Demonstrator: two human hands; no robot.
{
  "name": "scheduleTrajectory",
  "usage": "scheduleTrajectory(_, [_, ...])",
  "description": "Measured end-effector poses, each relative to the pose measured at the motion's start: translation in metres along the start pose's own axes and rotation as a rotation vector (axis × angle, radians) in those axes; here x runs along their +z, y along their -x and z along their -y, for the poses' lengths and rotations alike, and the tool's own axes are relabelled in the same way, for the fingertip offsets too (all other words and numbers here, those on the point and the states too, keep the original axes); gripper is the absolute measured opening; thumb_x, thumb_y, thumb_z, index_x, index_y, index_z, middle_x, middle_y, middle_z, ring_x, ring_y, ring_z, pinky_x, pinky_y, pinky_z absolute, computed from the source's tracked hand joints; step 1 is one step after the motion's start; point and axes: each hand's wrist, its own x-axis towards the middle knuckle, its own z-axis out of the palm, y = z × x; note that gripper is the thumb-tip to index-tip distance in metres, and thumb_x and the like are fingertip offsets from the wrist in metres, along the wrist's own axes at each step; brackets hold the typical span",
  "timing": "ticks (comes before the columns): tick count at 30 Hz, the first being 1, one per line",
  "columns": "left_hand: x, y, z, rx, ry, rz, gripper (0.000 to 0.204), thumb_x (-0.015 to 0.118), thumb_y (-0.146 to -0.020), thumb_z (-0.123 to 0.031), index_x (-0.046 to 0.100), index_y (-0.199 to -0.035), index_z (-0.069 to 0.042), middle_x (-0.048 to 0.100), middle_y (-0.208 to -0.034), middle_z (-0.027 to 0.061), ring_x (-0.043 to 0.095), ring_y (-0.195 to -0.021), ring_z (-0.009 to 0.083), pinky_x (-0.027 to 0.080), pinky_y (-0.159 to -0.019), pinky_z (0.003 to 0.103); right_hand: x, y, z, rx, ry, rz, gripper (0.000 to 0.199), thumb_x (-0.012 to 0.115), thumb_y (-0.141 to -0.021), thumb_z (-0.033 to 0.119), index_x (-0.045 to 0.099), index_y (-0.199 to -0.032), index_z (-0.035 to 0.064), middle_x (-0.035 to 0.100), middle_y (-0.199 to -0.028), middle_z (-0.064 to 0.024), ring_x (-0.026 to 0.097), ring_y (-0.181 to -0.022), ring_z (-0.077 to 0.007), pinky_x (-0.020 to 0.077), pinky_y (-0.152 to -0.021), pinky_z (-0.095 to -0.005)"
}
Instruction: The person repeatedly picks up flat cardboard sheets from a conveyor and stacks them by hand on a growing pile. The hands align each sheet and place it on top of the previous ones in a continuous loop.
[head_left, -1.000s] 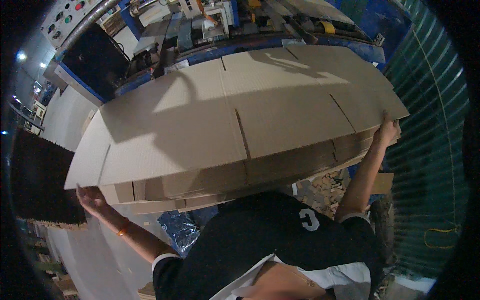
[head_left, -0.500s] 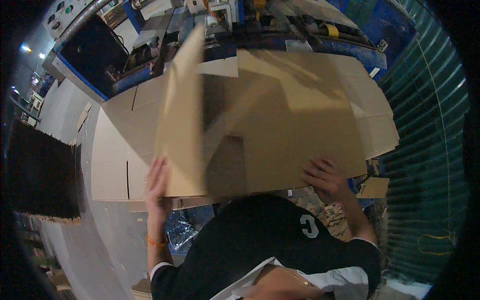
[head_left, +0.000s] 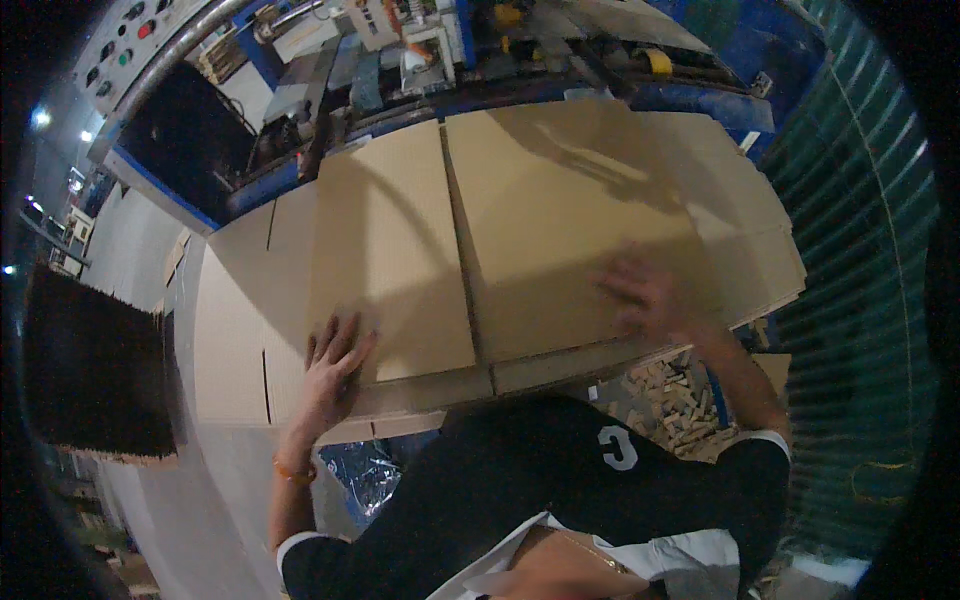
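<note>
Facing a far blue metal machine (head_left: 700,102), over a stack of flat brown corrugated sheets (head_left: 745,220); best pressing evenly on the folded tan cardboard sheet (head_left: 530,290) lying centrally on top. Resting the bare left hand (head_left: 335,370), spread and released, at near left; hovering or pressing, impossible to tell through blur, with the unclenched bare right hand (head_left: 650,297) at right.

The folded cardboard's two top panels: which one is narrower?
The left panel, with the left hand at its near corner; the right panel, beneath the right hand, is clearly wider.
</note>
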Motion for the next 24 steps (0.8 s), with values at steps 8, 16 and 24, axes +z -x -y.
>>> scheduleTrajectory(8, [0.012, -0.071, 0.102, -0.368, 0.166, -0.188, 0.073, 0.056, -0.084, -0.035, 0.023, -0.138, 0.001, 0.022, -0.144, 0.0189, 0.016, -0.135, 0.0302, 0.009, -0.109, 0.042, -0.014, -0.045, -0.172, 1.050, -0.239, -0.160, 0.042, 0.048, -0.088, 0.040, 0.057, -0.109, 0.0048, 0.061, -0.103, -0.0162, 0.056, -0.097, -0.0318, 0.0431, -0.082, -0.0421])
scheduleTrajectory(16, [0.032, -0.089, 0.130, -0.274, 0.047, -0.310, 0.073, 0.054, -0.084, -0.043, 0.030, -0.135, 0.002, 0.028, -0.142, 0.0182, 0.021, -0.133, 0.0314, 0.012, -0.107, 0.048, 0.010, -0.077, -0.205, 1.076, -0.298, -0.238, 0.039, 0.054, -0.085, 0.041, 0.060, -0.108, 0.0092, 0.064, -0.093, -0.0123, 0.060, -0.080, -0.0265, 0.0464, -0.072, -0.0374])
scheduleTrajectory(24, [0.022, -0.097, 0.124, -0.295, 0.074, -0.270, 0.074, 0.054, -0.083, -0.044, 0.026, -0.137, 0.000, 0.025, -0.143, 0.0170, 0.018, -0.135, 0.0302, 0.010, -0.106, 0.052, 0.019, -0.100, -0.196, 0.880, 0.226, -0.258, 0.044, 0.051, -0.085, 0.043, 0.064, -0.088, 0.0015, 0.062, -0.087, -0.0209, 0.059, -0.082, -0.0382, 0.0461, -0.074, -0.0417])
